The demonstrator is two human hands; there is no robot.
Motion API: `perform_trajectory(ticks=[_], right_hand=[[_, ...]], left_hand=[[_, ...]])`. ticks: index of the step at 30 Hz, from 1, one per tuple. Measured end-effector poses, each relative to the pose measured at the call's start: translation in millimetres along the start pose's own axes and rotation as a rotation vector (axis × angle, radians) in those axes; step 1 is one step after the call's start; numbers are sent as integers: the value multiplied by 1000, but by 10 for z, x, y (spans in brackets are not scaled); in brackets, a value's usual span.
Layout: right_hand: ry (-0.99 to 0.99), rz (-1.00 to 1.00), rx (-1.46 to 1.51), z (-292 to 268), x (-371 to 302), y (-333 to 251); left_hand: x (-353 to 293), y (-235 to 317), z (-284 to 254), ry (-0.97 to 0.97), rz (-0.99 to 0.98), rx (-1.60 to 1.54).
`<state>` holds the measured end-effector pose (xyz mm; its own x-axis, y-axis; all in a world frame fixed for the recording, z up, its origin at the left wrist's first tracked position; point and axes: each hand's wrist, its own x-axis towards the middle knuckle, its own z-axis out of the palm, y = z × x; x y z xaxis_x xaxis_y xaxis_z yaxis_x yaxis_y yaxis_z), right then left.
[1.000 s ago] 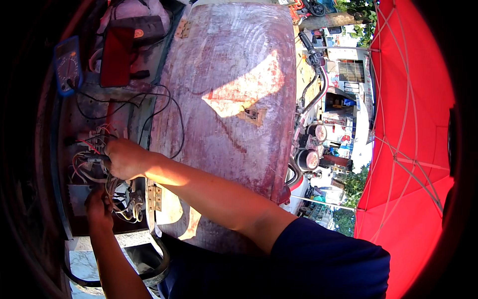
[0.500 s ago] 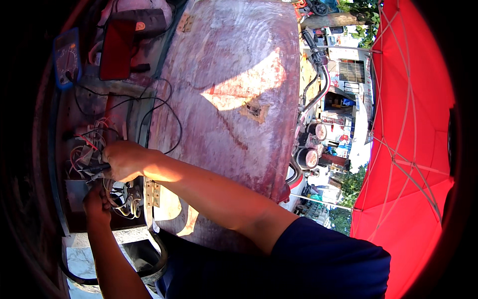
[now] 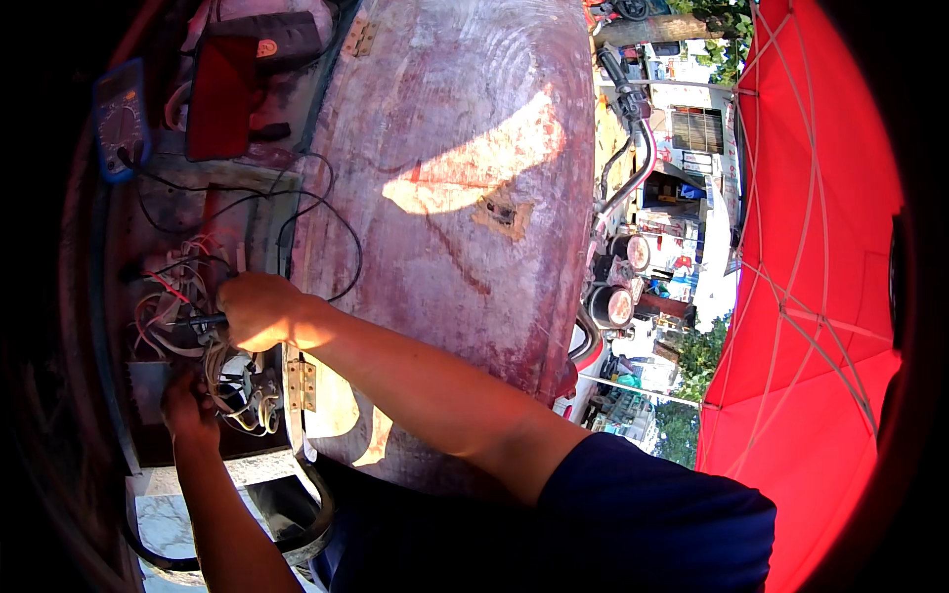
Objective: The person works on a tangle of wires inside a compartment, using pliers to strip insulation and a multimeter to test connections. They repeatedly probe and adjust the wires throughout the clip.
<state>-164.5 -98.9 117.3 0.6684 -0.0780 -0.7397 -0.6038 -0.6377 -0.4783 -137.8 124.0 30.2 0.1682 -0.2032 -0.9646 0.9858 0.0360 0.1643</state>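
My right hand [image 3: 259,312] is closed around a dark test probe [image 3: 210,320], whose thin tip points left over a tangle of wires [image 3: 178,296]. Below it, my left hand [image 3: 188,403] sits at the lower edge of the bundle with its fingers curled; what they grip is too dark to make out. Pale and white wires [image 3: 259,403] loop just right of the left fingers. A blue-edged multimeter [image 3: 121,121] lies at the far upper left, and a black test lead [image 3: 341,219] loops across toward the wires.
A worn reddish panel [image 3: 435,296] with a brass hinge [image 3: 301,385] spans the middle. A flat dark-red rectangular object [image 3: 219,97] and a black pouch [image 3: 282,44] lie at upper left. Motorcycle handlebars [image 3: 638,148] and a red canopy [image 3: 830,296] are to the right.
The probe has come away from my left fingers, and my right hand has shifted slightly right. My left hand sits slightly lower. The view has shifted a little.
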Motion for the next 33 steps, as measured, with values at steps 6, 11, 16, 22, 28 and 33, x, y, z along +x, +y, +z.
perform_trajectory(ticks=[6,11,16,22,28,33], right_hand=[[144,-13,82,28,34,-17],[131,-9,71,49,31,-49],[140,-2,70,9,-5,-67],[157,0,95,70,43,-50],[322,-36,115,39,109,-169],[264,-62,102,-157,267,-422]], left_hand=[[43,7,-46,24,1,21],[48,21,-42,-6,2,15],[81,-3,-44,17,36,28],[105,-22,-90,39,78,42],[-38,123,183,563,696,813],[-1,320,285,419,1069,1172]])
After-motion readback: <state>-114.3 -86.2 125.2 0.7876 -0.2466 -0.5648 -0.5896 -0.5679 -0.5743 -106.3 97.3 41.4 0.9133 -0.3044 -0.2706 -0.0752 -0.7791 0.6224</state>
